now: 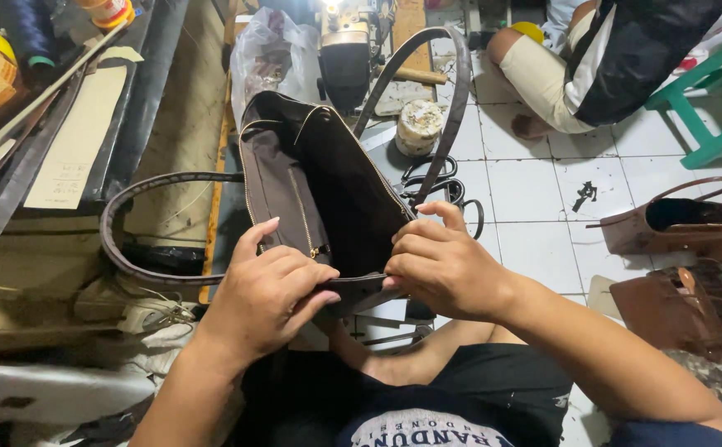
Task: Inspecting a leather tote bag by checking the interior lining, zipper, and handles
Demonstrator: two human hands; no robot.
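Nearest the camera, the left hand and the right hand both grip the near rim of a dark brown handbag, which is held open just above the person's lap. The left fingers are curled and pressed together over the rim beside the inner zip, thumb tip underneath — a firm pinch on the edge. The right hand's fingers fold over the same rim from the other side, thumb raised against the bag's side wall. One long handle strap loops out to the left; the other strap arches up behind the bag.

Beyond the bag stands a sewing machine with a crumpled plastic bag beside it, and a round tin sits on the white tiled floor. To the right lie finished brown bags — and farther back another person sits on the floor near a green stool.
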